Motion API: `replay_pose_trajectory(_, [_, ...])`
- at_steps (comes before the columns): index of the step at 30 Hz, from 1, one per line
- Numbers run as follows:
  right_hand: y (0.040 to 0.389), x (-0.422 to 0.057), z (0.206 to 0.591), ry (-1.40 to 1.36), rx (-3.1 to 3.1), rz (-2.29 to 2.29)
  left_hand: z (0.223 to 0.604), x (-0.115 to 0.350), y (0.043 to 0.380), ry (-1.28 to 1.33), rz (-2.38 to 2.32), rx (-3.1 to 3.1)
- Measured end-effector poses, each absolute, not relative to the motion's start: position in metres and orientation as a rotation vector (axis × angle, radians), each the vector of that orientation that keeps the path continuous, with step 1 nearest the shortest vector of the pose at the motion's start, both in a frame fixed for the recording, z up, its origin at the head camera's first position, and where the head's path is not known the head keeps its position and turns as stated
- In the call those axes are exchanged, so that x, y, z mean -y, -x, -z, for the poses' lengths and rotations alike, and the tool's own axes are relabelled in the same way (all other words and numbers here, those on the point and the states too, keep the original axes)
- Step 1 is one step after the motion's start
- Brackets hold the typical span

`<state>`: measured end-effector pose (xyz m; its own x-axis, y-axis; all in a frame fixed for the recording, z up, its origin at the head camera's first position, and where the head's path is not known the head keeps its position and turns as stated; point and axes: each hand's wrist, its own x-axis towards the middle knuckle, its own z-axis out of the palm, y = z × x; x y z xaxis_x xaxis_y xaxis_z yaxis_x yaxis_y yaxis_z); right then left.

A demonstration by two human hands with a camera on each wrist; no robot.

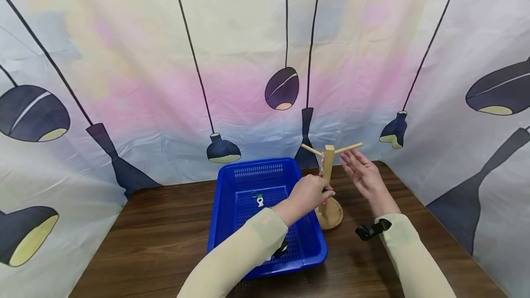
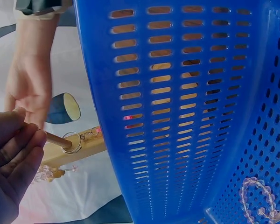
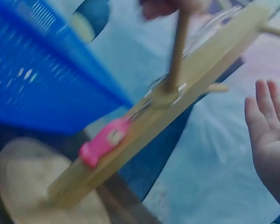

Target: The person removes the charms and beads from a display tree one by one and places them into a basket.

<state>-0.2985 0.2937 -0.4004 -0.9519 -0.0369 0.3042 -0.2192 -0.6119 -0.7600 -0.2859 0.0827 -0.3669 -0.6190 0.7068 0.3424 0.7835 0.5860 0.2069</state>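
A wooden stand (image 1: pixel 328 164) with side pegs rises from a round base (image 1: pixel 337 215), right of the basket. My left hand (image 1: pixel 308 197) is at a lower peg (image 3: pixel 177 51), its thumb and fingertips pinching the tip in the left wrist view. A metal key ring (image 2: pixel 72 143) hangs around this peg close to the post, with a pink figure charm (image 3: pixel 105 140) lying along the post below it. A beaded bracelet (image 1: pixel 321 163) hangs from an upper peg. My right hand (image 1: pixel 364 176) has extended fingers just under the upper right peg (image 1: pixel 349 147).
The blue plastic basket (image 1: pixel 213 224) stands on the dark wooden table (image 1: pixel 165 229), left of the stand. Inside lie a white figure keychain with a green top (image 1: pixel 260 200) and a pinkish beaded bracelet (image 2: pixel 245 200). A patterned cloth (image 1: pixel 145 105) hangs behind the table.
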Motion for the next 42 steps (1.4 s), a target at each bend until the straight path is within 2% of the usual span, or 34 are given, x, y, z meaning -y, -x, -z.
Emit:
replay_pose_trajectory(6, [0.292, -0.288, 0.385, -0.618, 1.073, -2.749, 0.366, -0.082, 0.285, 1.249, 0.539, 2.591])
replay_pose_trajectory(25, [0.306, -0.262, 0.371, -0.503, 0.996, -2.706, 0.365, -0.085, 0.285, 1.243, 0.519, 2.621])
replay_pose_trajectory(42, [0.307, -0.258, 0.372, -0.392, 1.018, -2.627, 0.369, -0.067, 0.292, 1.154, 0.870, 2.605])
